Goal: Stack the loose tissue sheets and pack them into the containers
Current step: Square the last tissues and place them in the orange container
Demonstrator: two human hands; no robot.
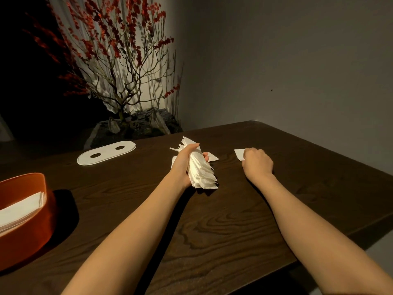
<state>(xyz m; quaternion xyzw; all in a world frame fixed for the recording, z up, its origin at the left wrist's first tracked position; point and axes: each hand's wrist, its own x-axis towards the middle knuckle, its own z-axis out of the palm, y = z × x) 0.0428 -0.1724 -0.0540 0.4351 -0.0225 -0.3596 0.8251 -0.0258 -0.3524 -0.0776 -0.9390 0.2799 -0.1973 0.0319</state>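
Note:
My left hand [184, 161] grips a thick fanned stack of white tissue sheets [203, 172] standing on edge on the dark wooden table [223, 220]. One loose tissue sheet [212, 157] lies just behind that stack. Farther right, my right hand [257, 162] is curled over another loose white tissue sheet [239, 154], pinching its near corner against the table. An orange container [40, 211] at the left edge holds a stack of tissues [21, 209] inside.
A white oval lid [106, 153] with two dark holes lies flat at the back left of the table. Behind it stands a potted branch arrangement with red blossoms [119, 60]. The table's right edge runs diagonally near a grey wall.

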